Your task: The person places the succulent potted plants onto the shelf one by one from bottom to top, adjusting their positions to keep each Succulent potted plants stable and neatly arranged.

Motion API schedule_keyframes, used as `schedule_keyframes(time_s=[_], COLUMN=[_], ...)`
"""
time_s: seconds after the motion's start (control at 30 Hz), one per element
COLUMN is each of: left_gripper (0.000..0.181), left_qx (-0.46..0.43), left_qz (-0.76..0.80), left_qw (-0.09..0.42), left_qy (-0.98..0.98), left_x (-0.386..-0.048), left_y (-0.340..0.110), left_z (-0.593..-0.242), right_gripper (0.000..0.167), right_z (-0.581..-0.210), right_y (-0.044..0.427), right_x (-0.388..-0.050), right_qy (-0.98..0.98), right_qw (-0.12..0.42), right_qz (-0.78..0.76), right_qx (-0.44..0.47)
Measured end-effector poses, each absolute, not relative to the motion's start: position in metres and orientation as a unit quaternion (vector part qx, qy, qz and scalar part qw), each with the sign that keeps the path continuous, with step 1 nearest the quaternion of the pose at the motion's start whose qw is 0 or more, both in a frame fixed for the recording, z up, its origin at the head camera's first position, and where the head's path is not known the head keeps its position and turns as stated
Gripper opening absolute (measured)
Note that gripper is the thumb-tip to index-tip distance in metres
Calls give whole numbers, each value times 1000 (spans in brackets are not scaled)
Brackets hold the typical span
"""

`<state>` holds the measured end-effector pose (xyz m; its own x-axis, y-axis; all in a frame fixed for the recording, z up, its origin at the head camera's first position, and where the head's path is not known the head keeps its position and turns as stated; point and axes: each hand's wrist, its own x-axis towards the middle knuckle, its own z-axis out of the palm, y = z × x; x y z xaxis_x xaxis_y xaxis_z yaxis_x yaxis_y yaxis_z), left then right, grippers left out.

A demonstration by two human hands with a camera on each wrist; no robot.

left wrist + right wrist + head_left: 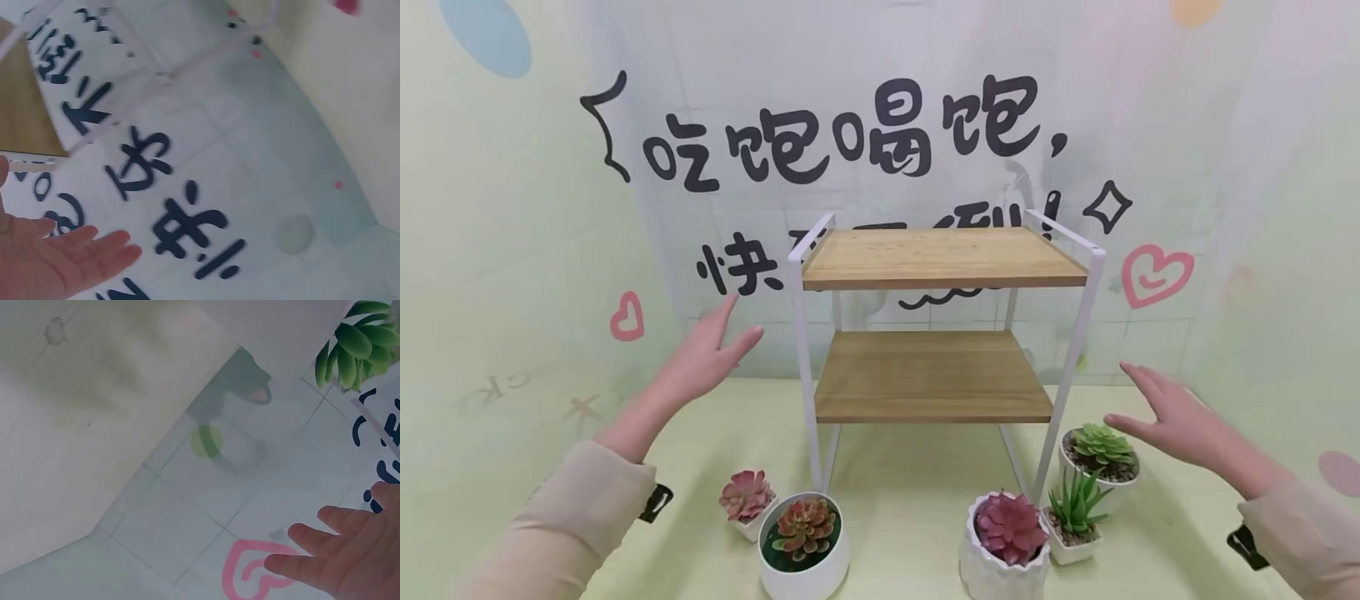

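A two-tier wooden shelf (932, 375) with a white metal frame stands in the middle of the table. My left hand (703, 354) is held in the air left of it, fingers straight and thumb apart, touching nothing. On the other side my right hand (1180, 421) hovers with extended fingers, near a green succulent (1101, 444) in a round white pot. A spiky green aloe-like plant (1075, 500) in a square pot sits just in front. In the right wrist view, green leaves (362, 347) show at the top corner. Both shelf boards carry nothing.
A small pink succulent (747, 495) and a red-green succulent (805, 529) in a round white pot stand at the front left. A dark red succulent (1011, 525) in a wavy white pot is front right. Behind hangs a printed curtain (880, 50).
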<state>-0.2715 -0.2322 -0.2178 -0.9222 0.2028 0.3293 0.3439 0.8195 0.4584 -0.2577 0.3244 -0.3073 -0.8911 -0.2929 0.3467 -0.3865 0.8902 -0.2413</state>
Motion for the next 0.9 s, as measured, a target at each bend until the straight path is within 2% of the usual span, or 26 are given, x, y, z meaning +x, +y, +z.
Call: schedule_keyframes(time_s=[0.13, 0.37, 0.53, 0.9], left_gripper=[67, 56, 53, 53], left_qx=[-168, -196, -203, -180], left_qz=[-350, -427, -461, -481], left_qw=[134, 196, 217, 207], left_qy=[-912, -861, -836, -833], left_x=[-259, -246, -243, -244], left_y=[-218, -190, -174, -162], left_z=[-200, -179, -164, -146], right_gripper=[84, 83, 86, 90], right_z=[-319, -337, -349, -367], right_y=[328, 333, 331, 331], right_x=[-246, -228, -224, -225], right_qy=[-948, -937, -933, -915], right_qw=[132, 103, 91, 70], right_qz=[210, 254, 269, 321], right_qx=[200, 216, 219, 233])
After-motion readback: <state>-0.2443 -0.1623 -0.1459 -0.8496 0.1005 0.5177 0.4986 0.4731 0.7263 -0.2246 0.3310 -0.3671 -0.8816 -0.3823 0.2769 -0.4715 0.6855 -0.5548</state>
